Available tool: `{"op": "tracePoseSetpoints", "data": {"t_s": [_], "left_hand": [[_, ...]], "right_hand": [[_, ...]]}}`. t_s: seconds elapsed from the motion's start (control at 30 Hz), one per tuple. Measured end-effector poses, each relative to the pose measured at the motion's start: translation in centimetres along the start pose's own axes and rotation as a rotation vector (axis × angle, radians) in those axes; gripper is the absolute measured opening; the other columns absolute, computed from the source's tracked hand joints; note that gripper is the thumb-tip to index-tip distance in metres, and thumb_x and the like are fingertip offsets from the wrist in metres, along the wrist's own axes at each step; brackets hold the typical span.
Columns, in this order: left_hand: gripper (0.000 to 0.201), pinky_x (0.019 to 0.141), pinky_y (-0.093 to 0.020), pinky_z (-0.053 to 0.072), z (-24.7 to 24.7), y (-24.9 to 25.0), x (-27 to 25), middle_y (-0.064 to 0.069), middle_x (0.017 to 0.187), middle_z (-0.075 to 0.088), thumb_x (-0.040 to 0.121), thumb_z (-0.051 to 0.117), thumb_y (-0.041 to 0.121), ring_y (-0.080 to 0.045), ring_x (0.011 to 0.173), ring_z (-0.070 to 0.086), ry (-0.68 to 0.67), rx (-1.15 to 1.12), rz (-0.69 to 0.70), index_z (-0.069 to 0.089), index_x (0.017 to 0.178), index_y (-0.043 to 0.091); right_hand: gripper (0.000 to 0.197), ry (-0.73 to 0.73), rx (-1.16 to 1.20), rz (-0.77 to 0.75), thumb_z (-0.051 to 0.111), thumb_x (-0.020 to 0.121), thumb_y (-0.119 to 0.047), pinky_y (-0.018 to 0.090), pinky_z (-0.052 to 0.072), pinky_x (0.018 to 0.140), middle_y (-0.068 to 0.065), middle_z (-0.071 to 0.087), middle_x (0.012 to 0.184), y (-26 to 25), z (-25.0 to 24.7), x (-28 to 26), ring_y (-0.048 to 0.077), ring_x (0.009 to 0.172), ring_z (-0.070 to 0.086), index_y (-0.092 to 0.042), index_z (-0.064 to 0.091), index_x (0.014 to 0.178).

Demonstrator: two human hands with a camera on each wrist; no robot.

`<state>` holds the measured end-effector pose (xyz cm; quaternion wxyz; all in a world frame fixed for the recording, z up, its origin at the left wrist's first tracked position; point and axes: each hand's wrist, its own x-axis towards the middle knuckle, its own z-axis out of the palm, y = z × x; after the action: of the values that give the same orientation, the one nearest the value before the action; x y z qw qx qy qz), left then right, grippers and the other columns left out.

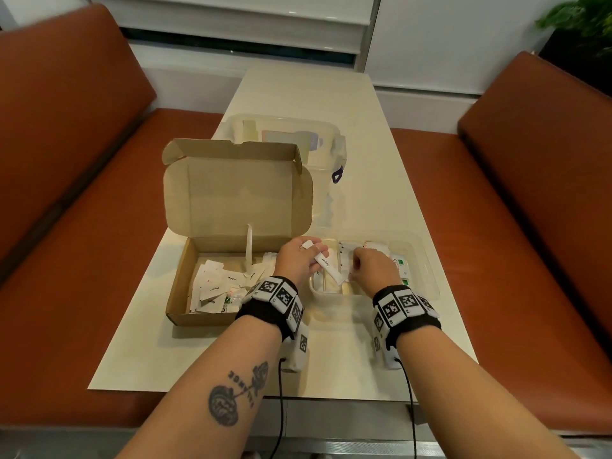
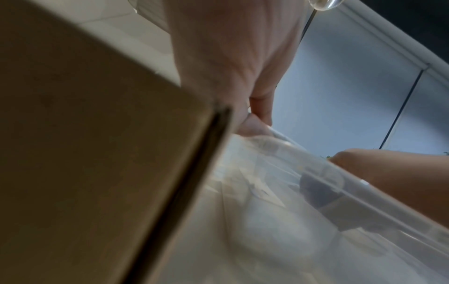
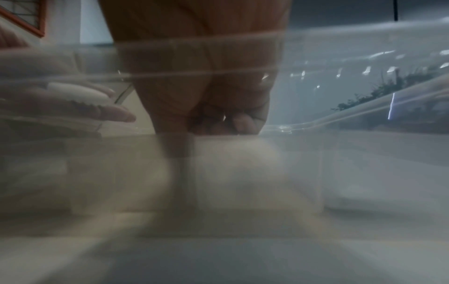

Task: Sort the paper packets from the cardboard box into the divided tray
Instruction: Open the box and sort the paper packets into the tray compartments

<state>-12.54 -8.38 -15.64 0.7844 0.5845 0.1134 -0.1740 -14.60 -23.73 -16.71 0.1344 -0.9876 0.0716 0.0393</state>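
Note:
An open cardboard box (image 1: 178,293) at the left holds several white paper packets (image 1: 212,283); one stick packet (image 1: 249,246) stands upright against its back wall. To its right sits the clear divided tray (image 1: 427,260), with packets in its right compartments. My left hand (image 1: 298,260) holds a long white sugar stick (image 1: 326,265) slanted over the tray's left compartment. My right hand (image 1: 374,270) hovers over the tray's middle, fingers curled, pinching the edge of a small white packet (image 1: 345,261). Through the tray wall, the right wrist view shows those curled fingers (image 3: 243,123) and the sugar stick (image 3: 80,94).
A clear lidded plastic container (image 1: 318,144) stands behind the box on the pale table (image 1: 298,94). Orange benches flank the table on the left (image 1: 66,127) and right (image 1: 546,160). A plant (image 1: 583,14) is at the far right. The box wall (image 2: 97,153) fills the left wrist view.

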Motion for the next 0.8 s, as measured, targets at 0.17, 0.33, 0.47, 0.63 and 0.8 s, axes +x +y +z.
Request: {"op": "tracePoseSetpoints", "data": {"t_s": [0.17,0.33,0.47,0.63,0.8], "left_hand": [[0.014,0.068,-0.021,0.058,0.0,0.4,0.2,-0.011,0.092,0.067,0.088,0.062,0.002,-0.014,0.081,0.068,0.026,-0.003,-0.016,0.052,0.095,0.01],[0.013,0.066,-0.022,0.058,0.0,0.8,-0.2,-0.012,0.095,0.067,0.091,0.059,0.002,-0.019,0.085,0.068,0.011,-0.044,-0.002,0.048,0.097,0.005],[0.018,0.067,-0.022,0.058,0.4,1.6,-0.5,-0.016,0.106,0.064,0.094,0.055,0.003,-0.025,0.096,0.065,-0.006,-0.033,0.015,0.046,0.109,0.0],[0.014,0.064,-0.021,0.052,-0.1,2.1,-0.7,-0.009,0.097,0.063,0.092,0.061,0.022,-0.018,0.082,0.06,0.183,0.371,0.154,0.056,0.093,0.009],[0.016,0.078,-0.031,0.046,-1.5,2.4,-0.3,-0.015,0.111,0.063,0.09,0.053,0.0,-0.03,0.102,0.06,0.357,0.877,0.105,0.063,0.103,0.0]], "right_hand": [[0.012,0.13,0.364,0.036,0.063,0.086,-0.024,0.03,0.046,0.067,0.001,0.063,0.077,-0.8,-0.9,-0.3,0.019,0.073,0.057,-0.014,0.057,0.083],[0.013,-0.036,0.743,0.006,0.071,0.082,-0.028,0.02,0.046,0.059,0.004,0.07,0.075,-2.7,-2.5,-1.0,0.007,0.058,0.056,-0.019,0.062,0.081],[0.012,-0.101,0.852,0.009,0.075,0.078,-0.011,0.01,0.042,0.049,0.001,0.065,0.066,-2.9,-2.9,-1.3,0.0,0.051,0.056,-0.015,0.064,0.082],[0.013,0.062,0.888,0.171,0.074,0.077,-0.008,0.023,0.051,0.057,0.005,0.065,0.07,-2.1,-2.8,-1.3,0.015,0.063,0.06,-0.013,0.062,0.077],[0.018,0.041,0.806,0.237,0.071,0.077,-0.002,0.033,0.056,0.064,0.011,0.064,0.074,-2.8,-1.9,-1.2,0.018,0.059,0.058,-0.012,0.058,0.07]]}}
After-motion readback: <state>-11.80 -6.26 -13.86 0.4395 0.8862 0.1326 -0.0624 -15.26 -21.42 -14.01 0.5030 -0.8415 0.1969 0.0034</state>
